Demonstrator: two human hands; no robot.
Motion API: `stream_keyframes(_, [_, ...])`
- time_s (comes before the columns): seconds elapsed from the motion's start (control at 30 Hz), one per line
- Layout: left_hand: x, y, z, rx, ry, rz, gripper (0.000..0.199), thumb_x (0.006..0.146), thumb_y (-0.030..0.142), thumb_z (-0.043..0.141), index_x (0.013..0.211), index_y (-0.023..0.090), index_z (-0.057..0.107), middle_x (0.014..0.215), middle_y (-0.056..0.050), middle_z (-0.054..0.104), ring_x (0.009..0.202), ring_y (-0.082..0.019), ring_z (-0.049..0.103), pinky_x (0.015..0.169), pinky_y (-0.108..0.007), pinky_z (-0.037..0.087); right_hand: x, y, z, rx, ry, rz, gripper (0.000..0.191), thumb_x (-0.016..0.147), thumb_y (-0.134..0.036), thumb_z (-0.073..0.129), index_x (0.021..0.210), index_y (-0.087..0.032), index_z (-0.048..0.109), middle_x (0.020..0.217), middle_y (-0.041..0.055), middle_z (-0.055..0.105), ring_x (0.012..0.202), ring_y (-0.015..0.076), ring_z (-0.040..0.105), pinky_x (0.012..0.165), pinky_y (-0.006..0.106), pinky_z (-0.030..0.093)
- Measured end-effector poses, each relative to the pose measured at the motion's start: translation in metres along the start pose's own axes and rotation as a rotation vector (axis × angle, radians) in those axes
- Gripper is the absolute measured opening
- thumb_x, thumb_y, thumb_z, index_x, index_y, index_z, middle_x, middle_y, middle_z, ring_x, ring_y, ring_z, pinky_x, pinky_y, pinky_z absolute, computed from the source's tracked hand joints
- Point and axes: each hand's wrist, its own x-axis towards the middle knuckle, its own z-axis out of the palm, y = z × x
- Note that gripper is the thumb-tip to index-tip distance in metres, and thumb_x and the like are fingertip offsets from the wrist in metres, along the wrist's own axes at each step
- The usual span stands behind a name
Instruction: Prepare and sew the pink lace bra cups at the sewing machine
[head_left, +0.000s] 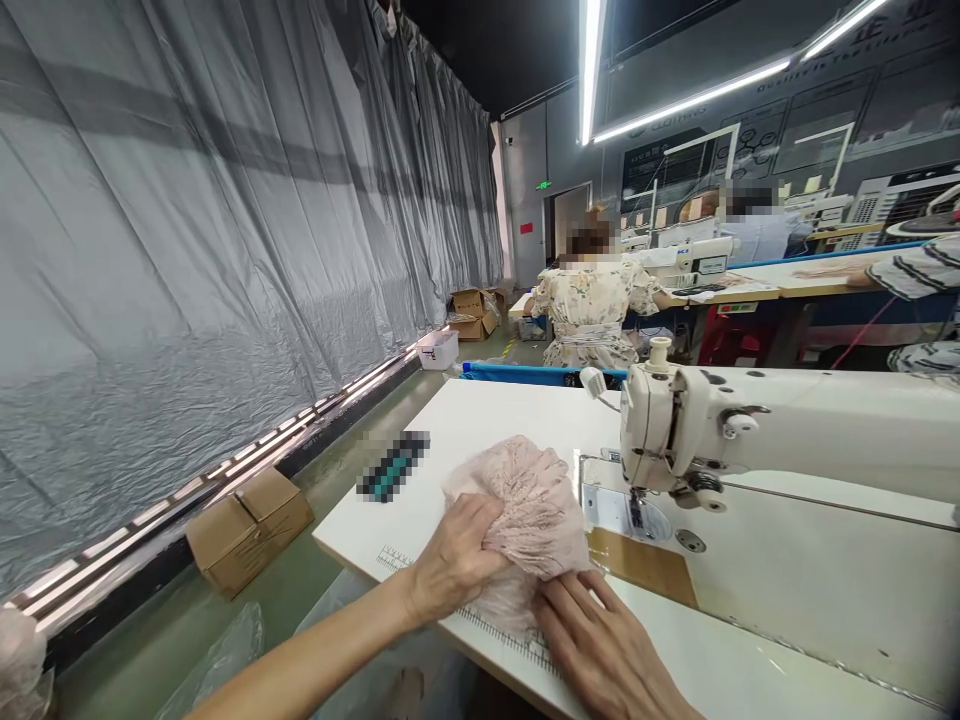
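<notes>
Both hands (pixel 457 560) (pixel 600 640) press pink lace fabric (pixel 536 505) (ruler (pixel 480 618) numerals unreadable).

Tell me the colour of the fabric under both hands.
Pale pink lace fabric, crumpled, seen in the head view, the only one.

Your pale pink lace fabric (pixel 529 510) lies bunched and crumpled on the white table, just left of the needle.

No legible words anywhere. Ruler scale (pixel 480 618) printed along table (pixel 750 680) front edge, digits too small to read. Green exit sign (pixel 543 185) above far door, lettering unreadable. Wall posters (pixel 757 140) blurred.
</notes>
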Motion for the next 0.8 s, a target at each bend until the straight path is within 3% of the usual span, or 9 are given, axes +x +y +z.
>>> stream_keyframes(0.17, [0.0,0.008,-0.004,0.014,0.01,0.06,0.027,0.092,0.012,0.04,0.07,0.014,0.055,0.1,-0.011,0.05,0.088,-0.02,0.047,0.071,-0.034,0.041,0.003,0.01,-0.002,0.09,-0.006,0.052,0.025,0.089,-0.006,0.036,0.083,-0.02,0.056,0.08,0.005,0.063,0.078,0.0222,0.057,0.075,0.036,0.041])
stream_keyframes(0.33, [-0.014,0.017,-0.002,-0.047,-0.052,-0.03,0.022,0.083,0.006,0.038,0.071,0.015,0.054,0.093,-0.009,0.048,0.085,-0.02,0.047,0.067,-0.032,0.04,0.003,0.017,-0.009,0.196,-0.041,0.102,0.019,0.092,-0.012,0.038,0.084,-0.021,0.052,0.08,0.0043,0.064,0.072,0.0184,0.059,0.062,0.028,0.046])
stream_keyframes(0.43, [-0.016,0.019,-0.006,-0.092,-0.131,-0.068,0.013,0.08,0.019,0.047,0.069,0.014,0.053,0.098,-0.012,0.048,0.088,-0.023,0.048,0.072,-0.037,0.043,0.004,0.02,-0.01,0.249,-0.055,0.126,0.019,0.094,-0.014,0.037,0.085,-0.021,0.051,0.081,0.0035,0.064,0.073,0.017,0.06,0.063,0.027,0.049])
stream_keyframes(0.53, [-0.014,0.019,-0.005,-0.08,-0.126,-0.074,0.02,0.082,0.032,0.055,0.073,0.014,0.057,0.106,-0.015,0.048,0.092,-0.026,0.048,0.074,-0.04,0.044,0.007,0.021,-0.011,0.27,-0.062,0.138,0.019,0.095,-0.015,0.036,0.086,-0.022,0.05,0.08,0.0021,0.063,0.072,0.0158,0.061,0.062,0.026,0.049])
stream_keyframes(0.67, [-0.009,0.016,0.001,-0.047,-0.026,-0.119,0.012,0.085,0.016,0.056,0.074,0.013,0.059,0.099,-0.012,0.049,0.089,-0.022,0.049,0.07,-0.033,0.043,0.013,0.017,-0.021,0.224,-0.03,0.192,0.016,0.096,-0.015,0.036,0.09,-0.021,0.05,0.08,0.0034,0.062,0.072,0.0165,0.059,0.061,0.026,0.048])
stream_keyframes(0.8, [-0.004,0.011,0.004,-0.081,-0.03,-0.193,0.011,0.084,0.015,0.054,0.074,0.014,0.059,0.088,-0.009,0.049,0.083,-0.021,0.048,0.066,-0.03,0.043,0.013,0.006,-0.033,0.146,0.028,0.158,0.014,0.097,-0.015,0.038,0.099,-0.018,0.051,0.088,0.0065,0.062,0.077,0.0177,0.057,0.068,0.029,0.045])
